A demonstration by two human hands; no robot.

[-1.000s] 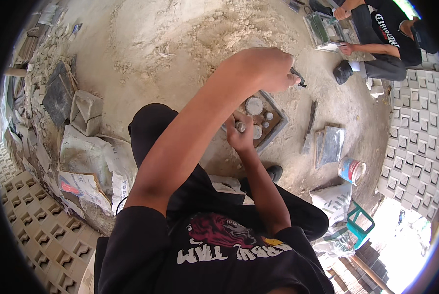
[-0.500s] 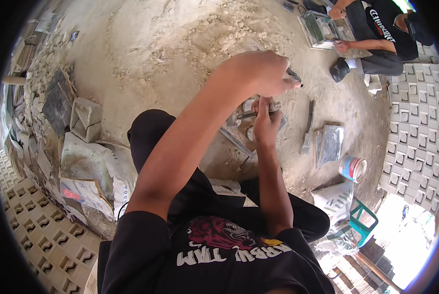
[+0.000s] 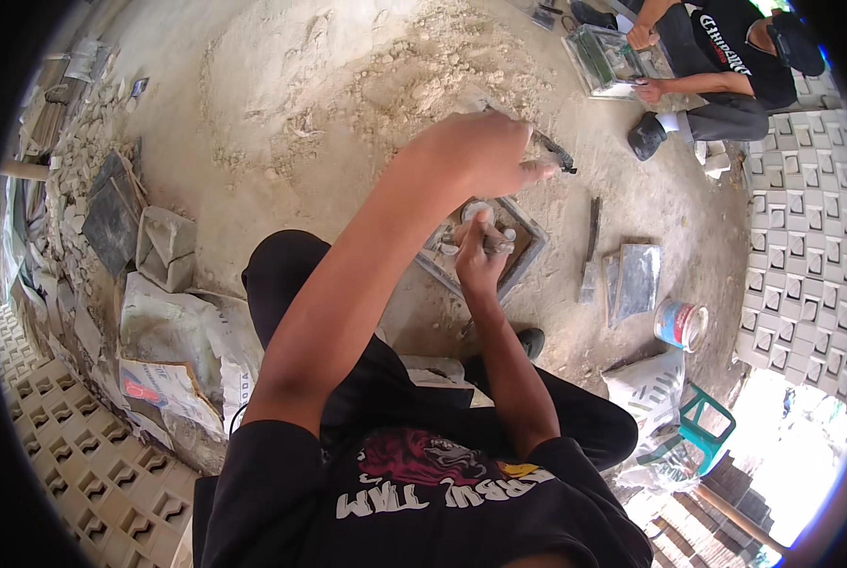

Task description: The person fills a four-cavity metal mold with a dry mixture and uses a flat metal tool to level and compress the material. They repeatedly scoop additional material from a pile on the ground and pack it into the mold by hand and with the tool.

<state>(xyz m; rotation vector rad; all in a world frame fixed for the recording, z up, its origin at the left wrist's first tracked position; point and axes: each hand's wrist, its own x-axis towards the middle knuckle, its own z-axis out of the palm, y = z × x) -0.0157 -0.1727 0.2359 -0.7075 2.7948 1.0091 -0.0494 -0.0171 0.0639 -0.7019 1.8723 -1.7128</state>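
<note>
My left hand (image 3: 499, 156) is raised at the end of an outstretched arm, its fingers curled and slightly blurred. What it holds, if anything, is hidden behind the back of the hand. Just beyond its fingertips shows a dark narrow strip (image 3: 556, 151). Below it, my right hand (image 3: 482, 254) is closed, thumb upward, over a square grey frame mold (image 3: 535, 248) on the ground. I cannot make out what its fingers grip. Inside the mold, pale rounded pieces (image 3: 478, 210) show around that hand.
Crumbly sand (image 3: 414, 71) spreads ahead. To the right lie a dark bar (image 3: 592, 237), dark slabs (image 3: 639, 279), a paint bucket (image 3: 681, 326) and a green stool (image 3: 707, 431). A co-worker (image 3: 717, 71) handles another mold (image 3: 605, 62). Stacked pale blocks (image 3: 793, 265) line the right side.
Both hands have shifted left, the right one farther and lower. The square mold is now more exposed, and the grey bar-like piece at my right hand no longer shows.
</note>
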